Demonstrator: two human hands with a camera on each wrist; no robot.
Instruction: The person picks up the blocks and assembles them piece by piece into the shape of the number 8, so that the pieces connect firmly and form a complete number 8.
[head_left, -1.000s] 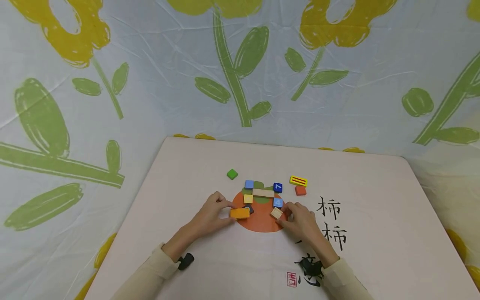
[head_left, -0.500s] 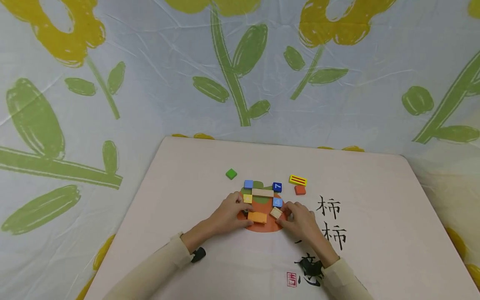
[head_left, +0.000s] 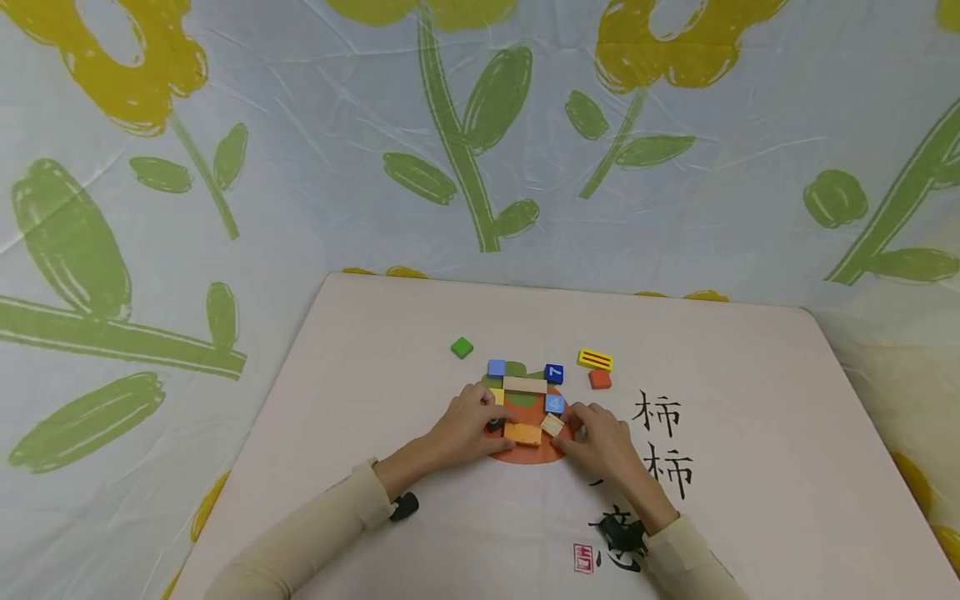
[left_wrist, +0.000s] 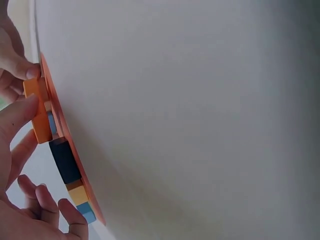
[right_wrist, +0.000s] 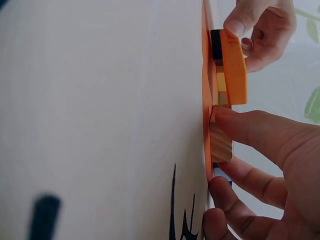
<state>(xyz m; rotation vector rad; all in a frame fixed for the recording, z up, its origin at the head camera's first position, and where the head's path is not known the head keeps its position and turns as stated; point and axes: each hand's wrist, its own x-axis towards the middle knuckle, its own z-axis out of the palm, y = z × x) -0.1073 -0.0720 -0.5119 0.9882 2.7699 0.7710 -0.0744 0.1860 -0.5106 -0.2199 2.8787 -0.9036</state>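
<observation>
My left hand (head_left: 467, 429) pinches an orange block (head_left: 522, 434) between thumb and fingers, over the printed orange persimmon (head_left: 528, 457). In the right wrist view that orange block (right_wrist: 235, 70) sits higher than the blocks around it. My right hand (head_left: 602, 442) pinches a plain wooden block (head_left: 552, 426) at the persimmon's right side; the wood grain shows in the right wrist view. A black block (left_wrist: 65, 161) lies beside the left fingers. Behind the hands, a long pale wooden block (head_left: 525, 385) lies between a light blue block (head_left: 497, 368) and a dark blue 7 block (head_left: 554, 373).
A blue 4 block (head_left: 554, 404) and a yellow block (head_left: 497, 396) belong to the same ring of blocks. Farther out lie a green block (head_left: 462, 347), a yellow block with red stripes (head_left: 596, 359) and a red block (head_left: 600, 380). Floral cloth (head_left: 300, 167) hangs behind the table.
My left hand has carried the orange block rightward, from the persimmon's left edge to close beside the wooden block. My right hand stays in place on the wooden block.
</observation>
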